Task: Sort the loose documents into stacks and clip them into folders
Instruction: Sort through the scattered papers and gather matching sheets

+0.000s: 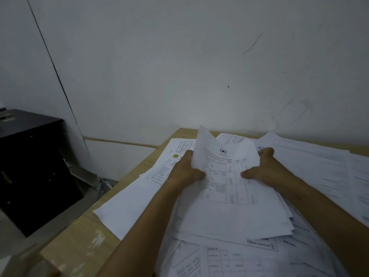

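Both hands hold one bundle of printed sheets [229, 188] above the paper-strewn counter [79, 236]. The left hand [187, 170] has its grip clamped on the bundle's left edge, thumb lying on the top page and the other fingers hidden behind the paper. The right hand [263, 168] is clamped on the right edge in the same manner, its thumb pressed onto the printed table on the top sheet. That top sheet bears a round star emblem near its head and columns of figures below; its upper left corner curls upward toward the wall [179, 66]. The bundle's near end rests on the loose documents [229, 256] that lie spread over the counter in overlapping layers. To the left of the bundle a page with a yellow-green logo [176, 156] lies flat, partly covered by the left hand. More white sheets [319, 166] lie to the right of the right forearm. A black cabinet [30, 166] stands beside the counter at the left, well apart from the papers.
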